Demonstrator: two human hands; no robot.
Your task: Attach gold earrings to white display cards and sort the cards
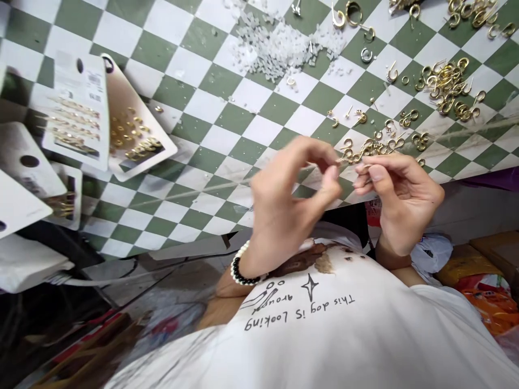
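Observation:
My left hand (pixel 284 205), with a black and white bead bracelet (pixel 240 267) on its wrist, is raised over the table's front edge, thumb and index finger pinched on something too small to make out. Just right of it, my right hand (pixel 401 197) also pinches, its fingertips on a tiny thing I cannot identify. Behind the fingertips lie gold earrings (pixel 371 148) in a loose row. A larger heap of gold earrings (pixel 446 86) sits farther right. Small clear plastic pieces (pixel 279 48) are piled at the back middle.
The green and white checkered table (pixel 203 124) spans the view. On its left lie an earring card with long gold pieces (pixel 77 108), another card with gold pieces (pixel 138 129) and more white cards (pixel 28 162). Boxes and bags (pixel 482 281) stand below right.

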